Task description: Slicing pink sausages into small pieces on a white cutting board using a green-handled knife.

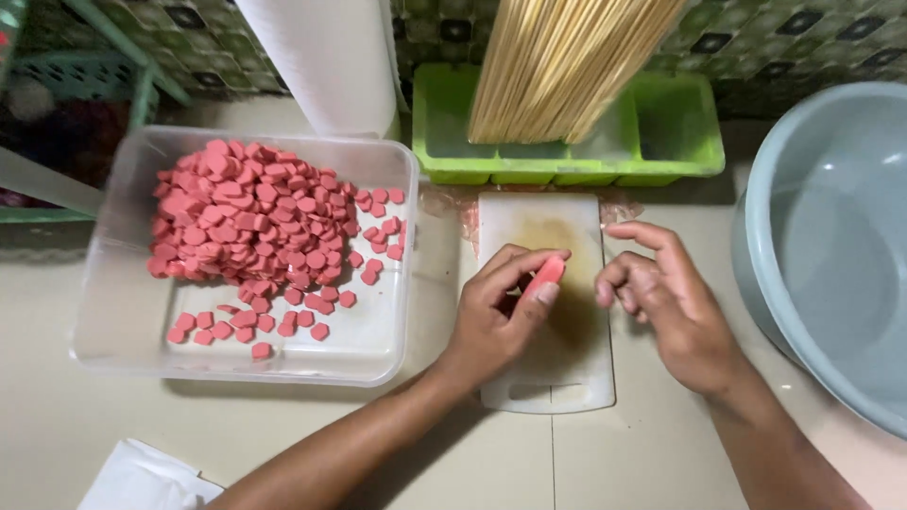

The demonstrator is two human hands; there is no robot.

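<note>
The left hand [496,316] pinched a pink sausage piece [545,277] steady over the small white plastic cutting board [567,378], while the right hand [666,307] hovered loosely curled and empty beside it.

— What sits beyond the grip?
— A green tray [673,142] holding bamboo skewers [557,66], beside a white roll [326,61].
— And off to the right?
— A grey-blue basin [831,246]; a green crate [76,85] lies far left.

Both forearms are bare, with no sleeves, gloves, rings, watch or bracelets showing, and the left hand [496,316] and right hand [673,307] have short, plain, unpainted fingernails.
</note>
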